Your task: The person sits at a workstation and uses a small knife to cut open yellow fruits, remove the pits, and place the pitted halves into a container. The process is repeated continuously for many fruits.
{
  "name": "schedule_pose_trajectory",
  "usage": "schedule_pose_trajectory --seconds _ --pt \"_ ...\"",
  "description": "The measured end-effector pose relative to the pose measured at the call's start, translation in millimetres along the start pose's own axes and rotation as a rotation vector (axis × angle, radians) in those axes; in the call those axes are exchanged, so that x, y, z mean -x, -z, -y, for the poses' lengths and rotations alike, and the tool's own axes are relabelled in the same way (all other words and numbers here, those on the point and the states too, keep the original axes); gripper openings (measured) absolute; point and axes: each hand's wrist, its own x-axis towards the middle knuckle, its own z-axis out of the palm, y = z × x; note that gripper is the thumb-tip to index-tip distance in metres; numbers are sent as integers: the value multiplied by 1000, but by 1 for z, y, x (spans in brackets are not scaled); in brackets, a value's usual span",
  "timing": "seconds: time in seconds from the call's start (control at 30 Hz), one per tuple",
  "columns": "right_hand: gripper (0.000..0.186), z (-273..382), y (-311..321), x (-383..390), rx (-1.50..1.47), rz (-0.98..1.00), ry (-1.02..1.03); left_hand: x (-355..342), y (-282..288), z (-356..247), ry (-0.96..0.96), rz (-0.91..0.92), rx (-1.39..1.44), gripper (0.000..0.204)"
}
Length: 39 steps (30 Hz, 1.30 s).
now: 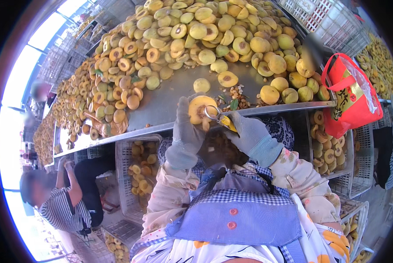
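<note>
While the gloved left hand (183,133) curls round a halved yellow stone fruit (195,108), its cut face turned up, the gloved right hand (251,135) is closed on the yellow-and-black handle of a ring-ended tool (228,122). In the head view, the tool's metal ring lies over the brownish middle of that cut face; whether it has bitten into the flesh, I cannot tell. Both hands work just over the near edge of a metal table (172,94), the halved fruit between them — its rim against the left fingers and thumb.

Just beyond, a rounded fruit (201,85) and a cut half (227,79) sit on the bare metal, with a small scatter of pits (237,94) and a green leaf (234,104) to their right. Further back rises a large heap of fruit (192,33), many pieces cut open, spreading down the table's left side.

A red bag (352,96) hangs at the table's right corner. Below the edge, a pale crate (123,177) on the left holds more fruit, and cut fruit (328,153) fills another on the right. At far left, a person in a striped top (65,208) sits — both hands near the table's edge.
</note>
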Motion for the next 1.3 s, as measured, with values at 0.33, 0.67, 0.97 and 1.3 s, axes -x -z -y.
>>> schedule_pose_trajectory --seconds 0.33,0.67,0.97,1.3 --pt "41 29 -15 4 189 162 -132 28 -33 19 -304 -381 -345 47" --pt "44 14 -24 9 -307 426 -77 37 -38 27 -487 -427 -855 29" --pt "36 7 2 1 -432 787 -284 26 -30 14 -148 -195 -1381 31" --pt "27 -23 -36 20 -646 756 -248 10 -10 40 8 -254 -847 31"
